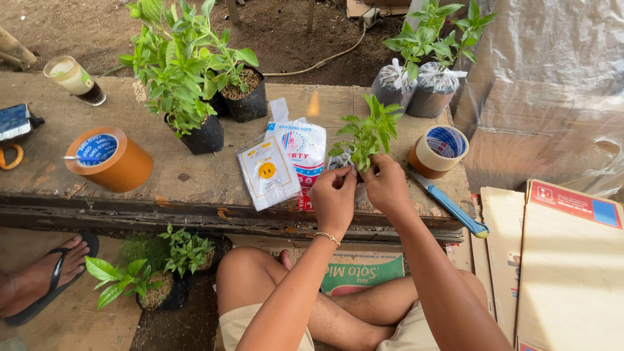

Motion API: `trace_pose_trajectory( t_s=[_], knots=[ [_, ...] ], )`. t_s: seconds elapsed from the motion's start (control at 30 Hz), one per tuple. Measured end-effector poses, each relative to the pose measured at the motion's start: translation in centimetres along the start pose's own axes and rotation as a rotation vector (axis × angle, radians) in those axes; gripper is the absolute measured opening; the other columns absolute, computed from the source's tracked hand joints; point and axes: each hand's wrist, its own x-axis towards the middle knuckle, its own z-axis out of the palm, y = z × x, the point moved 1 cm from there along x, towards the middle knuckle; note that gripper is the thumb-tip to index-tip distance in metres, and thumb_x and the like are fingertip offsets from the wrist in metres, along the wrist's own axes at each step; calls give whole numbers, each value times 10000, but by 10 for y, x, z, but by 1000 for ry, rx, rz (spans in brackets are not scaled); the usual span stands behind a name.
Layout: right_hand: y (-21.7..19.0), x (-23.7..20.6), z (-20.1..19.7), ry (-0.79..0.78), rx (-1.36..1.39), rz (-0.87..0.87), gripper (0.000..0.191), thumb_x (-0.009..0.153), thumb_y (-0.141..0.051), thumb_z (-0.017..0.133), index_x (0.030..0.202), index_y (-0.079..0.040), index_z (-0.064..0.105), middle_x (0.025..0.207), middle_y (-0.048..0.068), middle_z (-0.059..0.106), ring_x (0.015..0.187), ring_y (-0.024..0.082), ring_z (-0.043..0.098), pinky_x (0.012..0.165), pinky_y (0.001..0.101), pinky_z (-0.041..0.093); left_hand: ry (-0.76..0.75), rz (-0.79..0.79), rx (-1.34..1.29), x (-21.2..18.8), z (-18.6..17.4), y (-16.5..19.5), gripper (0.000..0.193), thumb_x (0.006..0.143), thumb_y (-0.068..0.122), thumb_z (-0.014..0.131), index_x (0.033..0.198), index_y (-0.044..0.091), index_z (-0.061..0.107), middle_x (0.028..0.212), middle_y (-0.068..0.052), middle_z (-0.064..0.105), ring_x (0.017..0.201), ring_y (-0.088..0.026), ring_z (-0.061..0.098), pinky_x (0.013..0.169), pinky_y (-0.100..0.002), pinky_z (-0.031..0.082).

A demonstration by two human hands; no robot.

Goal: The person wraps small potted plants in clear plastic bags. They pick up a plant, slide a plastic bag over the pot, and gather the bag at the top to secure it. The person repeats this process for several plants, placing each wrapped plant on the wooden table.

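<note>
both forearms reach forward; left hand (333,198) and right hand (387,185) pinched together around seedling (367,135) base.

Head camera, steeply downward (close) over bench (195,182)

Both hands, left hand (333,198) and right hand (386,185), grip the small green seedling (368,133) together; the orange tape roll (109,159) lies far at nine o'clock.

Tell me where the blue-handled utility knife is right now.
In the head view, the utility knife lies on the wooden bench's right end, just right of the right hand and below the pale tape roll.
</note>
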Motion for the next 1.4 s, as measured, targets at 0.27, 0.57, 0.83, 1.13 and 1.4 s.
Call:
trace_pose_trajectory(
  t_s=[0.27,0.57,0.83,1.13,1.4],
  knots=[
    [12,-3,1,29,364,130,171,913,-48,730,1055,32,681,918,54,736,821,80,662,733,255,557,-28,-224,48,18,6,-12,212,818,192,737,789,-14,693,650,-56,682,582,-124,627,577,-297,499],
    [38,12,12,51,620,234,199,892,-2,714,1071,15,627,930,33,726,824,75,674,747,232,576,-142,-609,-395,33,-4,-37,221,878,150,701,770,-14,600,540,-66,544,351,-139,492,346,-304,401],
    [41,16,14,81,924,406,483,855,49,716,1280,20,487,887,68,733,719,115,627,628,256,501,-261,-639,-532,35,-14,-53,143,916,128,681,862,7,628,560,-26,536,413,-108,504,378,-292,444],
    [46,22,19,157,1058,590,691,839,38,732,1441,-37,401,993,88,714,806,148,660,685,316,538,-312,-673,-683,40,-18,-71,134,936,135,663,853,46,607,558,-46,565,429,-128,539,394,-303,473],
    [60,29,25,211,1114,681,684,845,18,760,1422,-75,406,996,56,681,768,125,622,683,360,560,-310,-647,-759,41,-13,-91,149,942,158,675,852,54,616,602,-50,594,470,-144,586,431,-305,485]
  ],
)
